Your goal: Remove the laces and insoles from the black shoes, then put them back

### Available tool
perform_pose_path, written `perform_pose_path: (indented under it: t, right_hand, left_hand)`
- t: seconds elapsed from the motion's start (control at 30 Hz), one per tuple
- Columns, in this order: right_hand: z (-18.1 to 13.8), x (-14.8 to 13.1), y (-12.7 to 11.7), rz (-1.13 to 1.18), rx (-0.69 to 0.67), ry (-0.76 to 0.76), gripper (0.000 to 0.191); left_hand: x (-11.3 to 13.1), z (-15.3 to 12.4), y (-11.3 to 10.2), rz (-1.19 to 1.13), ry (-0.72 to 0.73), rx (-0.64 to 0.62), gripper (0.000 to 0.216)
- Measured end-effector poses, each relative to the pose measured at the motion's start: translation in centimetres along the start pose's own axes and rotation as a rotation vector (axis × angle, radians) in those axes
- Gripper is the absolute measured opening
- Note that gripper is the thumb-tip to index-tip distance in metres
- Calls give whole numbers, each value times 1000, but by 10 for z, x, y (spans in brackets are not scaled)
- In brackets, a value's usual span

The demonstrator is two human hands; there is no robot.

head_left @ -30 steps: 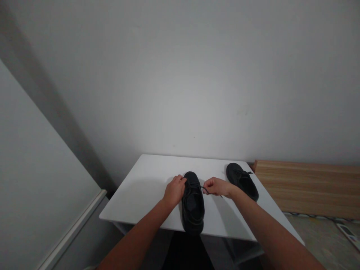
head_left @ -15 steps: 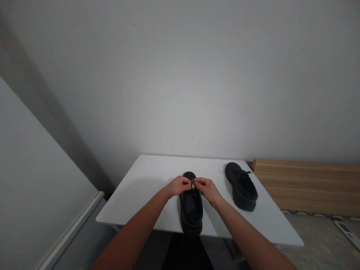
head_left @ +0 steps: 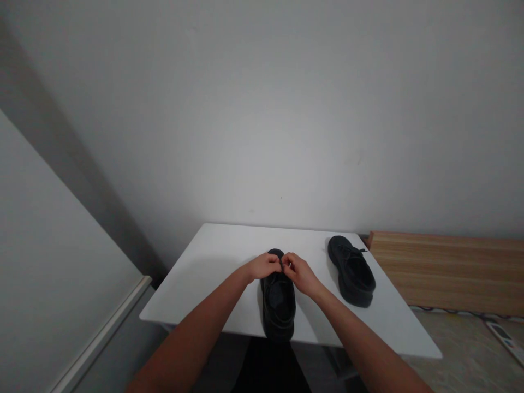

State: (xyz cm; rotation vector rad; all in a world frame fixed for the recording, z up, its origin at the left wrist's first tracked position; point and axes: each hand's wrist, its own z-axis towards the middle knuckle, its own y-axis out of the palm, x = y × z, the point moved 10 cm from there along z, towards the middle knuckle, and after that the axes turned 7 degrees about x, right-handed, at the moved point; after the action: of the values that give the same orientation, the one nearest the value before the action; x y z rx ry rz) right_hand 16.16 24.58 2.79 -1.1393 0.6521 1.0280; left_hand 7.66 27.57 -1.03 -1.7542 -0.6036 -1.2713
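Observation:
A black lace-up shoe (head_left: 279, 308) stands on the white table (head_left: 221, 245), its toe away from me and its heel at the front edge. Over its lacing, my left hand (head_left: 264, 266) is closed in a pinch on the dark shoelace. My right hand (head_left: 297, 270) meets it from the other side, its fingers curled and pinched on the lace too. The fingertips nearly touch and hide most of the lace. To the right, apart from both hands, rests a second black shoe (head_left: 352, 271) with its lace tied.
A pale wall (head_left: 278, 136) rises behind the table. Wood-grain boards (head_left: 442, 267) stand at the right, with a cable along their foot. On the floor at far right lies a white power strip (head_left: 505, 338). A white panel (head_left: 61, 234) is on the left.
My right hand has turned and its fingers have curled more over the lace. The left fingers have shifted slightly right, flatter over the lacing. Both shoes stay in place.

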Motion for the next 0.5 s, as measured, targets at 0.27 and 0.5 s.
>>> perform_pose_path:
  t: [0.27,0.5]
  right_hand:
    - [-14,20,-3,34,94,173,4]
    - [-29,45,-5,116,185,336,11]
  left_hand:
    - [6,-22,-12,-35,81,194,12]
    - [-8,-39,-17,-94,123,360,12]
